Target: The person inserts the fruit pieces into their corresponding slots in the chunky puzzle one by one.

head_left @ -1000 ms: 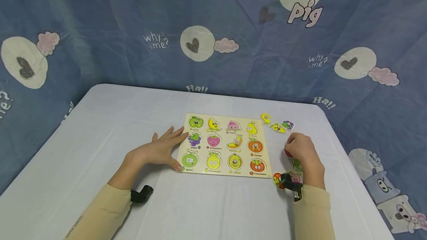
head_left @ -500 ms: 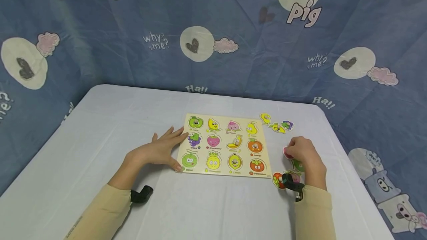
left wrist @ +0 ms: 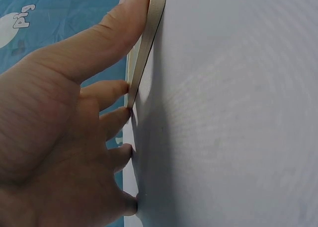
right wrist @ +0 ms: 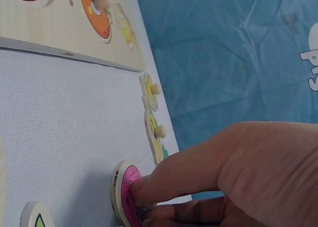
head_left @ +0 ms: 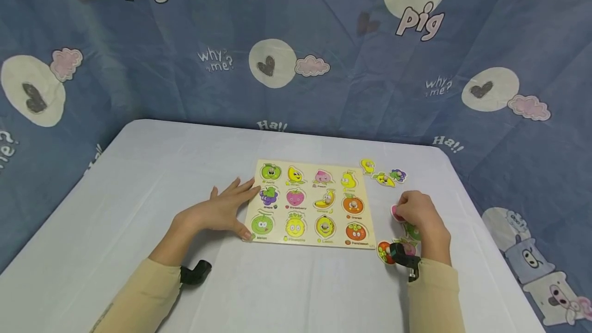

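My right hand (head_left: 420, 215) pinches a pink dotted fruit puzzle piece (right wrist: 130, 191) between thumb and fingers, to the right of the wooden fruit board (head_left: 311, 243). In the right wrist view the piece stands tilted close over the white table, its knob mostly hidden by the fingers. My left hand (head_left: 217, 212) lies at the board's left edge with fingers spread, the thumb on the near left corner. Knobbed pieces such as the orange (head_left: 353, 203), banana (head_left: 325, 199), lemon (head_left: 326, 226) and apple (head_left: 271, 171) sit in the board.
Beyond the right hand lie two yellow pieces, one rounded (head_left: 367, 166) and one pointed (head_left: 384, 179), beside a grape piece (head_left: 398, 176). Nearer, a red piece (head_left: 383, 252), a green piece (head_left: 411, 231) and a pinkish piece (head_left: 408, 245) are partly covered by the right arm.
My right hand has drawn slightly nearer to me, and more of the pink piece now shows at the fingertips. The left hand keeps its place on the board's edge.
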### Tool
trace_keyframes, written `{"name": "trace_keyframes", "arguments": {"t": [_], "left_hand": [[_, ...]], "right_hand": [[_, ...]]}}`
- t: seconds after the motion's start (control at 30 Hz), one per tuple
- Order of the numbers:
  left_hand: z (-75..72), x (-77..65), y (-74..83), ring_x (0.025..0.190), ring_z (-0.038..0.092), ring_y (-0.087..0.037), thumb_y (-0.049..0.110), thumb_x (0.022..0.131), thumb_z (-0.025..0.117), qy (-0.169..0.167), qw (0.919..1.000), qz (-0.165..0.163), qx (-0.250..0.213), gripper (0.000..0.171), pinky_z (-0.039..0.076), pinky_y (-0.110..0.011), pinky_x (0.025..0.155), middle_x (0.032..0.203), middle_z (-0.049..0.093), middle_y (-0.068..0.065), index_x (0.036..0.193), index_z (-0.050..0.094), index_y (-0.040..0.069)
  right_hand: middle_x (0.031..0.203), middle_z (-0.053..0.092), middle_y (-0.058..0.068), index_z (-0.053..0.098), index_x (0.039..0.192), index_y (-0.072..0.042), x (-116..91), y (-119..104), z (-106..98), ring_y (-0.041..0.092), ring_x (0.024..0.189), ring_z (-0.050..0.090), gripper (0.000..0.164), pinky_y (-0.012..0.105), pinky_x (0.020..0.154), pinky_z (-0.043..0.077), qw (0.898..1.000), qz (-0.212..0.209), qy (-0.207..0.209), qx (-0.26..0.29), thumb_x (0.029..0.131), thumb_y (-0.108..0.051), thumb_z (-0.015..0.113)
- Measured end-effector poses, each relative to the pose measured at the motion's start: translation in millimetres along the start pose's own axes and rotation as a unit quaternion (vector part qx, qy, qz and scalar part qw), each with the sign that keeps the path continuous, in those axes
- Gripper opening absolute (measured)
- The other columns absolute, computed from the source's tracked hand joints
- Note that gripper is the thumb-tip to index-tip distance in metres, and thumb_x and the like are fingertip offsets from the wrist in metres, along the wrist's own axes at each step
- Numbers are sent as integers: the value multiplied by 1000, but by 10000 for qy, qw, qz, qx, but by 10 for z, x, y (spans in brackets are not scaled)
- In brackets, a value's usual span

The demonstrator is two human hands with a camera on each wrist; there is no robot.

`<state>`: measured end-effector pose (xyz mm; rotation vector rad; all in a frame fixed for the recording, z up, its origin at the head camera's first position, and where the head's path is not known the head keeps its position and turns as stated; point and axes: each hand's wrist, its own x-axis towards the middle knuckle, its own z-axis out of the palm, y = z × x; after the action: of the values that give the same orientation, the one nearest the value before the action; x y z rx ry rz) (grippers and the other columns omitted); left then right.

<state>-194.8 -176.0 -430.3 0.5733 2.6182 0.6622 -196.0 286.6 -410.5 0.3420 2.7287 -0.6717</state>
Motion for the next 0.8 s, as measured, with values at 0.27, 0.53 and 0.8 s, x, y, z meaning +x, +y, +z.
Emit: {"name": "trace_keyframes", "arguments": {"t": [0.27,0.53,0.8], "left_hand": [[13,7,-9,154,-1,-44,58,55,89,34,10000,25,41,127,-2,-83,108,169,11,-10,158,27,16],[22,7,-1,154,-1,-44,58,55,89,51,10000,-5,-35,127,-4,-82,108,169,11,-10,158,28,16],[26,-11,7,154,0,-44,58,55,89,98,10000,2,-6,127,-2,-82,108,169,12,-10,158,28,15]], "right_hand": [[78,61,10,65,89,-1,-10,8,-20,23,74,54,16,29,57,42,10000,-29,17,47,89,-16,63],[80,61,10,66,92,-1,-7,15,-25,23,75,55,17,29,58,42,10000,3,29,-8,89,-17,63],[82,62,12,65,94,0,-9,17,-19,23,76,56,18,29,59,44,9999,-32,31,146,90,-17,63]]}}
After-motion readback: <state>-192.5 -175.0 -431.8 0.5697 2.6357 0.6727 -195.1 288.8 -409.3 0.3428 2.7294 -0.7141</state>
